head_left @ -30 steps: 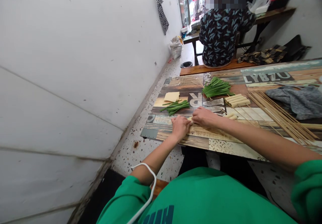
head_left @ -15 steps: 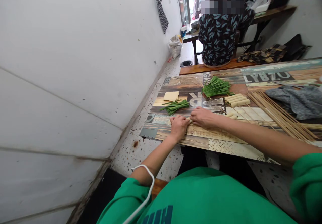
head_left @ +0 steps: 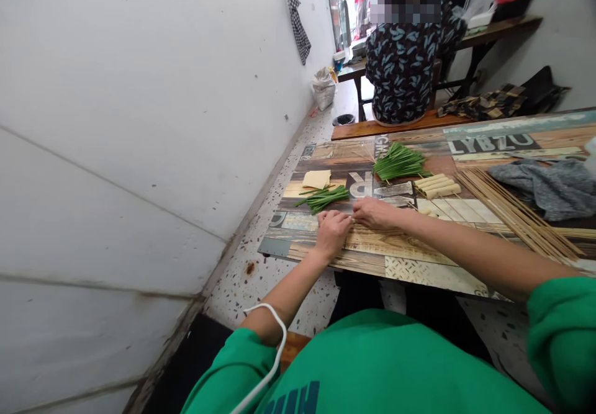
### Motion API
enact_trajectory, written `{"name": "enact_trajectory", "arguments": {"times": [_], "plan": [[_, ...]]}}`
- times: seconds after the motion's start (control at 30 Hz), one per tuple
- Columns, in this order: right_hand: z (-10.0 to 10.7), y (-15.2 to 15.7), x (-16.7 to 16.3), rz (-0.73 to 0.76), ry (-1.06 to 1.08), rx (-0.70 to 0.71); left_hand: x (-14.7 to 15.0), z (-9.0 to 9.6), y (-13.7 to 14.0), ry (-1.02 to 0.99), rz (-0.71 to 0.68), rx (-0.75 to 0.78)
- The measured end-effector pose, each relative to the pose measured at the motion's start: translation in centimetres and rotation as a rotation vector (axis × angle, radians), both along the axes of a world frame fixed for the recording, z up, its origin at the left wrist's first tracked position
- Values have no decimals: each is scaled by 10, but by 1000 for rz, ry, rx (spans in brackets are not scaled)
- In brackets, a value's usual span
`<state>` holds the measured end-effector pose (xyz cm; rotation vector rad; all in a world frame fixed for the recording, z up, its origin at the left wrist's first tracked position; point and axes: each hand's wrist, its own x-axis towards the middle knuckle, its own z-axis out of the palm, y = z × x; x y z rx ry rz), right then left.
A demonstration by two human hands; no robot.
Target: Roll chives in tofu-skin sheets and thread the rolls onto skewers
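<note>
Close together at the table's near side, both my hands are closed on a pale tofu-skin roll, which their fingers almost fully hide. My left hand (head_left: 333,233) grips its left part. My right hand (head_left: 376,213) pinches it from the right. Just beyond my left hand lies a small bunch of green chives (head_left: 328,198), with a stack of square yellowish tofu sheets (head_left: 317,179) behind it. Finished-looking tofu rolls (head_left: 436,185) on skewers lie beyond my right forearm. A larger chive pile (head_left: 399,162) is farther back.
Long wooden skewers (head_left: 519,212) lie on the right of the patterned table (head_left: 419,270), beside a grey cloth (head_left: 542,184). Two flat blades (head_left: 395,189) rest near the rolls. Ahead, a person (head_left: 403,72) sits on a bench (head_left: 354,130). A white wall (head_left: 162,103) runs along the left.
My right hand has drawn slightly left and its fingers have closed in nearer to my left hand. Less of the pale roll shows between them.
</note>
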<state>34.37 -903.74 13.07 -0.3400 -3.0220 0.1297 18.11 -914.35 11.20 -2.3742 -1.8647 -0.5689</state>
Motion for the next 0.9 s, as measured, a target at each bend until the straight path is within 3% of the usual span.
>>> {"name": "enact_trajectory", "arguments": {"times": [0.17, 0.23, 0.37, 0.47, 0.63, 0.77, 0.9], "plan": [[13, -8, 2, -115, -61, 14, -4, -15, 10, 50, -59, 44], [20, -12, 17, -251, -14, 25, -7, -20, 14, 17, -55, 78], [26, -37, 83, -702, 23, 73, -12, -27, 19, -78, -95, 105], [18, -68, 136, -900, -108, 91, -12, -30, 20, -130, -118, 123], [-9, -100, 172, -974, -121, 184, -12, -30, 20, -132, -81, 148], [-22, -100, 172, -1006, 20, 222, -12, -29, 22, -85, -57, 138], [-18, -107, 159, -926, 284, 193, -12, -30, 24, -30, -49, 118]]}}
